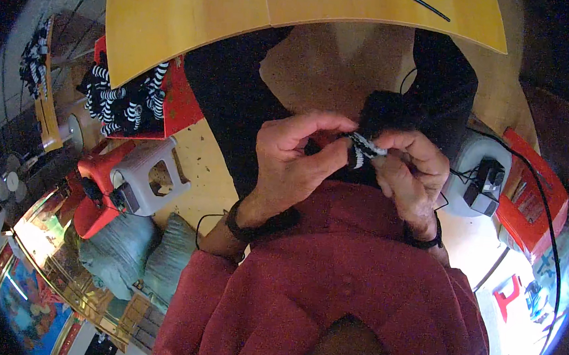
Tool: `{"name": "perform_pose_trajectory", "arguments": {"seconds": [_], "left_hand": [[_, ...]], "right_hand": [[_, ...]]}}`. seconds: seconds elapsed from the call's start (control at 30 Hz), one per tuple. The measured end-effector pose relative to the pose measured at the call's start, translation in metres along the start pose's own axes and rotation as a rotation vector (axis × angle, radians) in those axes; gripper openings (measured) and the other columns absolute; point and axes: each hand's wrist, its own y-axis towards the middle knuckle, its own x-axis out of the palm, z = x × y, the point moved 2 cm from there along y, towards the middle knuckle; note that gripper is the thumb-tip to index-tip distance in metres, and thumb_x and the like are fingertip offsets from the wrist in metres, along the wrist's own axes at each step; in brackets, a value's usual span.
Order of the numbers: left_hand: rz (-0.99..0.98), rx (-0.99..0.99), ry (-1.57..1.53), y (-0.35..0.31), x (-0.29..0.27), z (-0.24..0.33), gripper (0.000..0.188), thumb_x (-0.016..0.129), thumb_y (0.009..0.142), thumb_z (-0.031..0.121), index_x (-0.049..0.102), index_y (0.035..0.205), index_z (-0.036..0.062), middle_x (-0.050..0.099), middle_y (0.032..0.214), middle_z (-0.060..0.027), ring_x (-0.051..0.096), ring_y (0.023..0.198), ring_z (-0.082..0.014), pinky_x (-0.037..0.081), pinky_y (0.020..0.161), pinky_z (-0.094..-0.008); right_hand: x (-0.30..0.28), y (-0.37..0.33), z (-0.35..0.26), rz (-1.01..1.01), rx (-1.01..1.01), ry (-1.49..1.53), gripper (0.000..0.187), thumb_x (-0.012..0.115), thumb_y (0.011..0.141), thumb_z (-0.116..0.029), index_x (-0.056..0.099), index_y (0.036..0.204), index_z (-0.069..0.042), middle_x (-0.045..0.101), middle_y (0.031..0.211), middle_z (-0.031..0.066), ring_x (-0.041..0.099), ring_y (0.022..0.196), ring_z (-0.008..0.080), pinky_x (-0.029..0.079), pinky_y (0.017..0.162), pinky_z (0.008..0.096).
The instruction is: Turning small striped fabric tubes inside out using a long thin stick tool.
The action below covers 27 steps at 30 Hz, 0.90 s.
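Note:
Between my two hands, above my lap, is a small black-and-white striped knit piece (pixel 358 157). My left hand (pixel 296 158) pinches its left side between thumb and index finger. On the other side, the bent fingers of my right hand (pixel 412 170) close on its white end. A dark fuzzy thing (pixel 388 111) lies just beyond my right fingers; its kind is hard to tell. Both wrists carry dark bands.
A curved wooden tabletop (pixel 309 8) crosses the far side, with a thin black rod (pixel 421 3) on it. At left, a red box (pixel 183 101) holds striped knit pieces (pixel 131 104) near a grey stool (pixel 153 175) and sacks (pixel 118 248). A white stool (pixel 474 151) bears a black device (pixel 485 188) at right.

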Motion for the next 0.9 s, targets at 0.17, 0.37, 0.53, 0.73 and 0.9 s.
{"name": "perform_pose_trajectory", "arguments": {"seconds": [0.17,0.37,0.53,0.73,0.9], "left_hand": [[0.038,0.192,0.277,0.005,0.0,0.013,0.009,0.066,0.076,0.002,0.064,0.084,0.0002,0.067,0.08,-0.0038,0.061,0.067,-0.0081,0.049,0.059,-0.0217],[0.068,-0.179,-0.24,0.005,0.0,0.01,0.01,0.061,0.077,-0.001,0.062,0.087,0.0003,0.063,0.076,-0.0032,0.057,0.06,-0.0065,0.045,0.052,-0.0188],[0.004,-0.335,-0.61,0.008,-0.003,-0.001,0.013,0.056,0.076,-0.005,0.059,0.088,0.0001,0.057,0.074,-0.0015,0.045,0.05,-0.0033,0.036,0.042,-0.0176],[-0.175,-0.496,-0.733,0.005,0.003,-0.008,0.034,0.052,0.064,-0.005,0.056,0.098,0.0009,0.06,0.102,-0.0129,0.058,0.079,-0.0153,0.048,0.062,-0.027],[-0.131,-0.44,-0.81,0.011,0.005,-0.013,0.029,0.061,0.069,-0.007,0.054,0.096,0.0013,0.059,0.079,-0.0069,0.053,0.057,-0.0099,0.039,0.044,-0.0211]], "right_hand": [[-0.002,0.002,0.002,-0.111,0.082,-0.019,0.014,0.062,0.078,-0.003,0.06,0.092,-0.002,0.061,0.071,-0.0005,0.052,0.058,0.0047,0.041,0.053,0.0201],[0.006,0.003,0.005,-0.079,-0.007,-0.052,0.014,0.065,0.078,-0.003,0.06,0.091,-0.002,0.062,0.08,0.0024,0.057,0.072,0.0079,0.044,0.063,0.0215],[0.006,0.011,0.011,-0.013,-0.072,-0.052,0.013,0.066,0.079,-0.004,0.059,0.09,-0.002,0.061,0.084,0.0029,0.056,0.077,0.0086,0.045,0.069,0.0218],[0.005,0.014,0.019,-0.018,0.029,0.272,0.01,0.063,0.082,-0.004,0.059,0.091,-0.001,0.061,0.082,0.0019,0.054,0.073,0.0068,0.044,0.066,0.02],[0.004,0.012,0.006,0.112,-0.035,0.213,0.01,0.061,0.083,-0.003,0.057,0.093,-0.001,0.06,0.077,0.0035,0.051,0.055,0.0063,0.04,0.049,0.0187]]}}
